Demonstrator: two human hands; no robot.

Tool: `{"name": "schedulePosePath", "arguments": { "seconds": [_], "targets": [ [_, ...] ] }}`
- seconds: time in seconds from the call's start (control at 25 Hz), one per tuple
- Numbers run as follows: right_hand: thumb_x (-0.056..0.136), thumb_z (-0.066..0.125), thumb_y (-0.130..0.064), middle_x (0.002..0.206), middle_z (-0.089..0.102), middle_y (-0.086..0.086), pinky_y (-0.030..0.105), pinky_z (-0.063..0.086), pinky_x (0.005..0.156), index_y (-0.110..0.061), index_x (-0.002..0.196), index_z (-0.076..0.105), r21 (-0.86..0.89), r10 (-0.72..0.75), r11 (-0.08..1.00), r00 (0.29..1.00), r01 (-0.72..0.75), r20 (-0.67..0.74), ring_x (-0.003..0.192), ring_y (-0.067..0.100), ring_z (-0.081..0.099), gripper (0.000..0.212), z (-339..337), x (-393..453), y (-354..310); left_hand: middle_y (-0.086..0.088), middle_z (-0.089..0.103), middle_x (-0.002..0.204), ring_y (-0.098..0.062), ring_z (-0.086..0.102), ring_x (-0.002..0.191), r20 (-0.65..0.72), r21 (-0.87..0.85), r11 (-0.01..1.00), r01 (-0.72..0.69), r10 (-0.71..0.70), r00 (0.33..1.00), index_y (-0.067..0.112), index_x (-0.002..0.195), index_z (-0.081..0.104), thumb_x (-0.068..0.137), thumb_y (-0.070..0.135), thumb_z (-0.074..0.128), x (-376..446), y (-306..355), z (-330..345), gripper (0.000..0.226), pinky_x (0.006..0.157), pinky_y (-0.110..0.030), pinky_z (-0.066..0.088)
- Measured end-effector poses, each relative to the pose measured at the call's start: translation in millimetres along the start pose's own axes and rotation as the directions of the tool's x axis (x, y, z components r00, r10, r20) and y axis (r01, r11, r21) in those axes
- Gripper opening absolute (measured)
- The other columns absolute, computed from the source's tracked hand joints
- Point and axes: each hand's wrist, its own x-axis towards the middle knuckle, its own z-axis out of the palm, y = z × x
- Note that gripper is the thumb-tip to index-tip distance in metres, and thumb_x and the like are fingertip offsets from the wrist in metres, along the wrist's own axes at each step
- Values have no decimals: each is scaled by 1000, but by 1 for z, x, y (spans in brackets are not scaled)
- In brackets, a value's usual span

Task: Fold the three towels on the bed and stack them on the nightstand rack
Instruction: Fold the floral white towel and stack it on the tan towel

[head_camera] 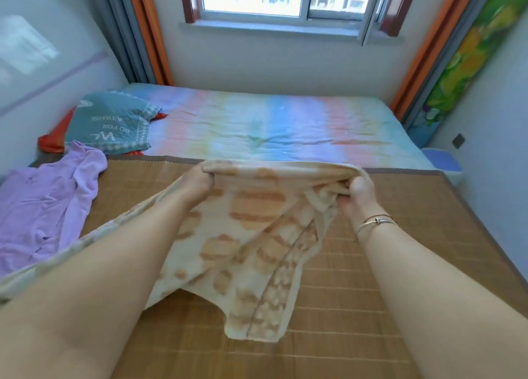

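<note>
The bed [271, 127] fills most of the view, running from the window wall toward the camera. Its far part is covered by a pastel rainbow-striped sheet [285, 124]; its near part is covered by a woven bamboo mat [357, 278].

A beige towel with orange patches [251, 235] is held up over the bamboo mat, at the middle of the mat's width. Its top edge is stretched between the two hands, close to the mat's far edge, and the body of the cloth hangs down and toward the camera, with the lower corner drooping onto or just above the mat; contact cannot be confirmed. Part of the towel trails beneath the left forearm toward the mat's left side.

A purple towel [45, 204] lies crumpled and unfolded on the left side of the mat, well apart from the beige towel.

A teal pillow with white lettering [111, 121] rests at the far left of the bed, beyond the purple towel, on top of a red cloth [51, 143].

The left hand [200, 183] grips the left top corner of the beige towel, fingers curled over the edge. The right hand [358, 191] grips the bunched right top corner, thumb on top. Thin bracelets [374, 221] circle the right wrist.
</note>
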Motion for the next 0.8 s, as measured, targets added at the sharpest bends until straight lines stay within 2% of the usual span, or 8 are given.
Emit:
{"name": "schedulePosePath", "arguments": {
  "seconds": [0.12,0.2,0.28,0.48,0.56,0.64,0.72,0.8],
  "targets": [
    [92,39,8,86,61,-3,11,48,57,-6,106,62,-156,-370,914,927,375,60,75,8,61,31,21,6,-90,-1,66,120,-24,59,112,-233,27,970,-241,241,942,30,113,66,83,40,33,44,68,-36,45,97,-38,46],
    [91,41,4,92,62,-5,9,47,60,-8,111,64,-331,-490,798,862,504,131,84,10,60,33,12,10,-127,-3,68,110,-24,60,107,-272,41,934,-356,353,895,22,105,69,77,39,40,56,95,-52,44,93,-36,48],
    [89,44,-2,99,65,-3,20,48,72,-18,108,66,-570,-550,608,811,553,199,92,16,60,33,-11,13,-144,-1,64,100,-20,56,100,-277,98,900,-426,436,856,17,102,69,75,33,42,49,114,-55,41,86,-30,43],
    [87,52,-12,109,60,13,37,41,87,-31,113,62,-923,-476,163,847,349,237,109,31,48,33,-113,10,-116,-8,66,98,-25,58,101,-20,233,886,-400,416,909,16,98,70,80,21,53,12,76,17,25,85,-34,46],
    [81,56,-17,107,52,10,37,40,90,-40,114,59,-982,-368,-37,911,187,187,108,30,46,41,-164,4,-81,-3,61,97,-21,54,107,71,296,876,-382,379,923,20,96,69,79,12,56,-6,41,72,22,88,-36,47],
    [74,52,-16,104,50,3,40,34,98,-45,100,59,-964,-299,-254,941,84,161,110,27,44,40,-223,3,-31,5,57,83,-18,56,94,113,354,856,-378,362,925,23,83,67,78,14,56,-25,-4,138,14,82,-36,49],
    [70,47,-9,106,48,-1,40,36,93,-40,78,53,-936,-214,-348,968,52,133,110,27,43,33,-277,4,23,8,59,73,-16,57,85,141,399,847,-352,322,936,26,71,63,78,17,57,-41,-49,198,14,76,-34,50],
    [75,45,-3,104,40,-2,37,42,88,-35,75,50,-943,-184,-331,977,41,107,110,28,41,33,-338,2,81,7,58,85,-17,52,94,203,514,772,-374,314,927,29,74,57,82,23,57,-61,-95,263,10,79,-32,47]
  ]
}}
